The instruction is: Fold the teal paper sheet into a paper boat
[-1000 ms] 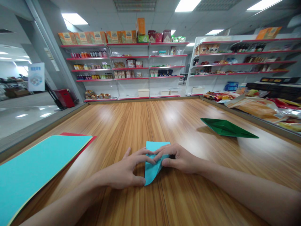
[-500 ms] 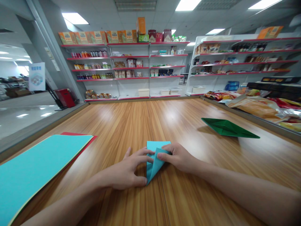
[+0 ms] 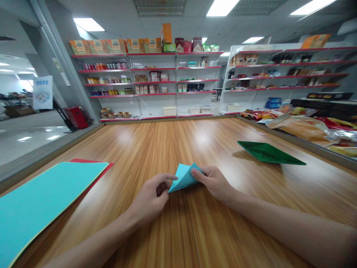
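A small folded light-blue paper (image 3: 186,176) is held slightly tilted above the wooden table, a pointed flap lying across its front. My right hand (image 3: 216,183) grips its right side, thumb on the front and the other fingers behind. At its left corner, my left hand (image 3: 153,193) is curled, with the index fingertip against the upper left edge and the thumb by the lower point. The left hand's other fingers are tucked in and partly hidden. To the right lies a green folded paper piece (image 3: 269,152) with raised, pointed ends.
A stack of coloured sheets (image 3: 52,197), light blue on top with red and yellow edges beneath, lies at the left. The table (image 3: 145,145) has a raised rim. Bagged goods (image 3: 302,126) sit beyond its right edge, and stocked shelves (image 3: 152,69) stand behind.
The blue paper has turned and been lifted a little, its lower point swinging left. My left hand has drawn back from its face to that corner and curled. My right hand keeps its grip.
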Demonstrator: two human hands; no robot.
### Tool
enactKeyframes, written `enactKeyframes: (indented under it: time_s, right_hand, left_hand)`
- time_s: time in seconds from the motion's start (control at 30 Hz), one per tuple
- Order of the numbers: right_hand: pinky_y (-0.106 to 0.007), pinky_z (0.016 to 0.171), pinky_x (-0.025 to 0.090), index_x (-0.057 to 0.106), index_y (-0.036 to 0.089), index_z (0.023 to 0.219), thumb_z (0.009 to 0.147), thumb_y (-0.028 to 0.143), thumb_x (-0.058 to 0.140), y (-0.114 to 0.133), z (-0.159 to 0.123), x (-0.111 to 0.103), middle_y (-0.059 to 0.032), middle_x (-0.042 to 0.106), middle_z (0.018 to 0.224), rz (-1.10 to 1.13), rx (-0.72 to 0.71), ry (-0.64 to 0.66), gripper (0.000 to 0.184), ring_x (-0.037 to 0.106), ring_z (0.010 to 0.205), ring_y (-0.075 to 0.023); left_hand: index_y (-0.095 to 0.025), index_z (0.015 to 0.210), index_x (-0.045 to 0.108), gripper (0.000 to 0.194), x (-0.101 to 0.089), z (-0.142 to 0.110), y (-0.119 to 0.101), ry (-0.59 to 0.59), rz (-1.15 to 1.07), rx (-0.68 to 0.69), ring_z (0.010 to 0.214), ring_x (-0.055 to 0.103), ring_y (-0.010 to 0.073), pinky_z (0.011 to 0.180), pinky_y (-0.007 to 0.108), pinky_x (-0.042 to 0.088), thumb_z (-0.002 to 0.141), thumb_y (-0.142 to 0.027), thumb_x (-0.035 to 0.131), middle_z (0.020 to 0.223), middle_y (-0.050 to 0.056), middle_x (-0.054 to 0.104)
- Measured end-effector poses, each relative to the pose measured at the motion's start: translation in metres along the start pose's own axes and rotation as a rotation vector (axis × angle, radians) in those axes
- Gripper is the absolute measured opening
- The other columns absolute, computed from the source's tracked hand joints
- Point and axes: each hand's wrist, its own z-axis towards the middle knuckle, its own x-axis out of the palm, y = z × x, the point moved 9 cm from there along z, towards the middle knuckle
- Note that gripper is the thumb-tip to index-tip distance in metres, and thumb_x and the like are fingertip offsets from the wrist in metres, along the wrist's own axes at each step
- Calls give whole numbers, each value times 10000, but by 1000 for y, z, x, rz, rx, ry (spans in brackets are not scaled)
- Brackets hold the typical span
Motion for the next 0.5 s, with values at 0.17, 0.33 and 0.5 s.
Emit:
enactKeyframes:
  time_s: [0.17,0.33,0.5]
  right_hand:
    - [-271,547,351,657,138,647,786,674,517,-3,0,-3,-6,496,562,35,15,-28,571,451,591,-154]
    - [-258,530,275,596,151,616,802,667,499,-2,-1,4,12,406,560,12,-3,46,556,364,567,-126]
    - [-256,517,182,454,164,552,834,610,500,2,-1,9,25,301,571,15,-24,69,530,263,554,-99]
  left_hand:
    - [-161,821,599,157,9,-2,-3,19,-177,-63,614,515,136,578,245,387,815,-317,617,657,-16,563]
    - [-154,716,569,290,-3,-3,0,-127,-407,-40,622,568,145,593,251,425,830,-414,630,652,24,630]
    - [-160,729,539,407,-1,-4,6,-181,-675,-72,643,593,157,599,272,458,806,-549,626,708,42,656]
